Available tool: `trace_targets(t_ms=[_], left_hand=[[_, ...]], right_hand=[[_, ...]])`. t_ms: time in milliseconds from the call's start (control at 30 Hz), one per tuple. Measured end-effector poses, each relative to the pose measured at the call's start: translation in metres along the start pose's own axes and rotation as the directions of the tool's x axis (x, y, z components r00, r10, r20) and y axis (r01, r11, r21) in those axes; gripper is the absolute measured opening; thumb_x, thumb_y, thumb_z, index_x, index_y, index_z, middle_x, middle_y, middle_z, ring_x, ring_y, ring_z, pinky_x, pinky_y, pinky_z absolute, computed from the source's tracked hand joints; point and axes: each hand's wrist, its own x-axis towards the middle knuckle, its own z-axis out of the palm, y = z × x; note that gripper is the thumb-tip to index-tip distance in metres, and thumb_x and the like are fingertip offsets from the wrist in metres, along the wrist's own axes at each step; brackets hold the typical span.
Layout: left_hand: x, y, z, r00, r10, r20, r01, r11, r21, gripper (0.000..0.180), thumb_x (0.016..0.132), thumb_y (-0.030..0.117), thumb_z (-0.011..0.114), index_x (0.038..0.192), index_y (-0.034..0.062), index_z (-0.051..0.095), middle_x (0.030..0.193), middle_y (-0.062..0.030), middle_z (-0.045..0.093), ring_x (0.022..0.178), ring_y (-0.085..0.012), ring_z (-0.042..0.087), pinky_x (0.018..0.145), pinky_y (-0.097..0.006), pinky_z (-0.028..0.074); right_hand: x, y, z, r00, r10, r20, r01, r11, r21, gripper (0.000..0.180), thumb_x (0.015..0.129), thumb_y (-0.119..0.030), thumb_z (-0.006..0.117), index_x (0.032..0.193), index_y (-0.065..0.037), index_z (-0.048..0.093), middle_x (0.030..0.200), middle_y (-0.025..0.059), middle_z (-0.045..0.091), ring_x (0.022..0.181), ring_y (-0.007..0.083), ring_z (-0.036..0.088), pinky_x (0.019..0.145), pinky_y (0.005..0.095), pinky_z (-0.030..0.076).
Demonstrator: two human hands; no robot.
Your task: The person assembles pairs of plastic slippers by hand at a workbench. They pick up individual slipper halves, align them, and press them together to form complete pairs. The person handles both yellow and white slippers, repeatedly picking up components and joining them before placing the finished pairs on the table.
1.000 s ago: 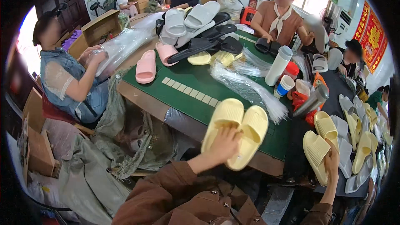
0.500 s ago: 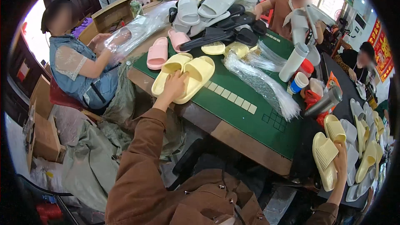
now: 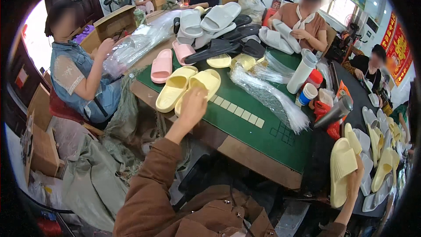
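Note:
Two yellow slide sandals, a left one (image 3: 176, 88) and a right one (image 3: 207, 81), lie side by side on the green-topped table (image 3: 280, 153). My left hand (image 3: 193, 105) is over the heel end of the right one, fingers bent, blurred and partly hidden; whether it grips the sandal I cannot tell. Far to the right, my right hand (image 3: 356, 173) is closed on the side of another yellow slide sandal (image 3: 342, 180), held upright with its ribbed strap showing. One more yellow sandal (image 3: 352, 138) shows just behind it; whether the hand holds that too is unclear.
Pink sandals (image 3: 161, 66) and a heap of grey and black sandals (image 3: 219, 17) lie beyond. Clear plastic bags (image 3: 267, 94), a white tumbler (image 3: 302, 72), a paper cup (image 3: 308, 93) and a steel flask (image 3: 335, 110) are nearby. Several co-workers sit around; one (image 3: 302, 26) handles grey sandals.
My left hand has shifted from between the paired sandals toward the right one's heel. My right hand has turned its sandal more upright. The far co-worker has lowered grey sandals to the table.

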Motion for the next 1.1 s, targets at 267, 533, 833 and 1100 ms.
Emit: trace_targets(t_ms=[267, 533, 833, 1100], left_hand=[[-0.036, 0.104, 0.010, 0.960, 0.272, 0.073, -0.196, 0.832, -0.519, 0.028, 0.086, 0.012, 0.061, 0.113, 0.0021, 0.061, 0.117, -0.0166, 0.059, 0.108, -0.0358, 0.056, 0.094, -0.042, 0.046], [-0.062, 0.140, -0.004, 0.990, 0.039, 0.138, 0.051, 0.803, -0.593, 0.053, 0.091, 0.009, 0.056, 0.141, 0.0008, 0.037, 0.139, -0.0203, 0.043, 0.122, -0.0355, 0.049, 0.099, -0.040, 0.043], [-0.094, 0.171, 0.033, 0.945, 0.220, 0.243, -0.084, 0.879, -0.468, 0.064, 0.091, 0.020, 0.057, 0.147, 0.0038, 0.030, 0.150, -0.0246, 0.024, 0.136, -0.0443, 0.027, 0.112, -0.050, 0.023], [-0.093, 0.174, 0.050, 0.953, 0.241, 0.184, -0.156, 0.911, -0.382, 0.056, 0.085, 0.004, 0.056, 0.139, 0.0051, 0.040, 0.143, -0.0202, 0.035, 0.136, -0.0420, 0.028, 0.110, -0.055, 0.023]], right_hand=[[-0.034, -0.097, 0.020, 0.958, -0.243, -0.152, 0.249, 0.968, 0.022, 0.035, 0.088, -0.016, 0.054, 0.114, 0.006, 0.060, 0.112, 0.0181, 0.059, 0.105, 0.0304, 0.058, 0.090, 0.0365, 0.044], [-0.041, -0.172, 0.117, 0.991, -0.130, -0.024, 0.131, 0.989, 0.068, 0.037, 0.078, 0.006, 0.048, 0.114, 0.006, 0.057, 0.108, 0.0226, 0.054, 0.107, 0.0382, 0.052, 0.094, 0.0393, 0.042], [-0.046, -0.146, 0.236, 0.948, -0.014, 0.317, 0.027, 0.999, -0.037, 0.053, 0.091, -0.016, 0.050, 0.141, -0.004, 0.035, 0.138, 0.0312, 0.039, 0.104, 0.0508, 0.056, 0.088, 0.0512, 0.048], [-0.029, -0.099, 0.177, 0.995, -0.015, 0.102, 0.012, 1.000, 0.028, 0.044, 0.096, -0.014, 0.045, 0.139, -0.006, 0.039, 0.126, 0.0206, 0.053, 0.105, 0.0438, 0.057, 0.087, 0.0482, 0.048]])
